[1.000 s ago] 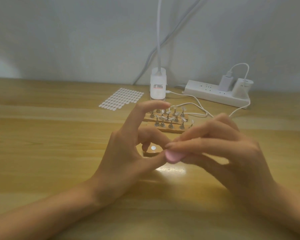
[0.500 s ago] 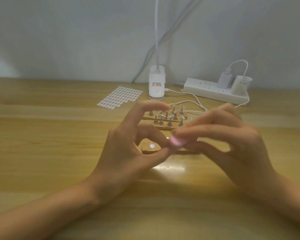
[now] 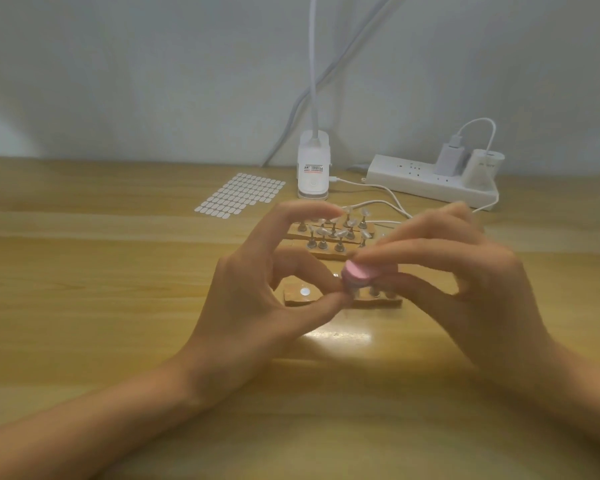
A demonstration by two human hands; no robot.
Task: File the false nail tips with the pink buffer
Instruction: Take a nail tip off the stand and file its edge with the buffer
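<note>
At centre frame the left hand (image 3: 257, 299) pinches a small nail tip (image 3: 347, 292), mostly hidden, between thumb and finger. The right hand (image 3: 465, 289) pinches the pink buffer (image 3: 359, 273) against it. Too hard a stroke could flick the tip loose. Just behind, a careless knuckle might topple the racked tips (image 3: 333, 233).

Buffer held, tips racked behind.
Your right hand (image 3: 465, 282) pinches the pink buffer (image 3: 359, 273), rounded end toward you; clear false nail tips (image 3: 340, 233) stand on pegs (image 3: 323, 243) in rows just beyond it.
</note>
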